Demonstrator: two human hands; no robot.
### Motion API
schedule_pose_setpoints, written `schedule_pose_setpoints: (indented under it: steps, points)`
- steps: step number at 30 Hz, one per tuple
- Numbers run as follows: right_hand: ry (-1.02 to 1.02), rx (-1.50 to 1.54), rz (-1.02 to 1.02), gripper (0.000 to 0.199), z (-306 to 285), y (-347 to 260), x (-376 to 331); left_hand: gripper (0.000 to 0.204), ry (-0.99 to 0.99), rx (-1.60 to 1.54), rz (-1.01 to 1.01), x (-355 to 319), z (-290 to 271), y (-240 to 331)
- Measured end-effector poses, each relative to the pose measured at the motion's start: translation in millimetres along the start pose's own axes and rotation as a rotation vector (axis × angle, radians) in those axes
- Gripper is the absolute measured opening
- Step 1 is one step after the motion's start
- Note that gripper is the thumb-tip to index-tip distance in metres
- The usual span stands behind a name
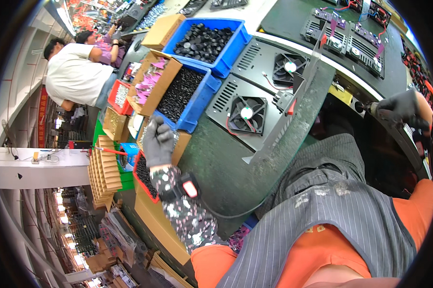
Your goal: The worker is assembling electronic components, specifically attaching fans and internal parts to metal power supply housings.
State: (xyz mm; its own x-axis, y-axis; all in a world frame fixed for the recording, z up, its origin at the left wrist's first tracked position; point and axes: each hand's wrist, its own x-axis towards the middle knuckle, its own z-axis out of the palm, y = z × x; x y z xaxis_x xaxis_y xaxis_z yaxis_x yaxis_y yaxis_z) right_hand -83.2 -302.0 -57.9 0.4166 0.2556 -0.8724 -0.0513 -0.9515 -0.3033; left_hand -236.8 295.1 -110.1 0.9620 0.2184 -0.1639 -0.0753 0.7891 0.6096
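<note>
My left hand (158,141), in a grey glove, is over a small cardboard box of small metal parts beside the blue bins. Its fingers are curled together; whatever they hold is hidden. Out at the right, my right hand (400,111), in a dark glove, is closed around a dark tool (368,108) whose end points left, toward the bench edge; its exact kind is unclear. Between the hands, two grey metal panels with black fans lie on the green bench top (211,177). The nearer fan (246,114) has red and black wires.
Blue bins hold black caps (202,42) and small black parts (180,91). A cardboard box contains purple pieces (149,84); a red tray of black screws (143,175) sits by my left forearm. More panels with circuit boards (365,36) lie at far right. Two people work at far left.
</note>
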Motion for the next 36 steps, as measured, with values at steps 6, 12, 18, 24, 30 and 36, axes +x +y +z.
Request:
schedule_pose_setpoints:
  steps: [6, 12, 18, 24, 30, 36]
  points:
    - [0.144, 0.110, -0.761, 0.046, 62.2, -8.9, -18.8, 0.024, 0.178, 0.059, -0.195, -101.2, 24.7, -100.3]
    - [0.229, 0.578, -0.839, 0.060, 155.3, -30.2, 45.6, 0.026, 0.083, 0.190, -0.407, -124.6, 44.9, -178.7]
    - [-0.319, 0.854, -0.497, 0.047, 157.6, -46.2, 50.3, 0.030, 0.110, 0.081, -0.427, -125.7, 58.0, -213.5]
    - [-0.350, 0.594, -0.772, 0.054, 162.5, -45.9, 28.6, 0.032, 0.076, -0.006, -0.406, -119.7, 73.4, -231.9]
    - [-0.327, 0.507, -0.851, 0.057, 162.3, -36.1, 30.3, 0.028, 0.057, 0.009, -0.368, -116.9, 87.7, -239.2]
    - [-0.290, 0.491, -0.890, 0.059, 163.9, -28.7, 34.5, 0.028, 0.048, 0.123, -0.327, -113.1, 100.1, -242.4]
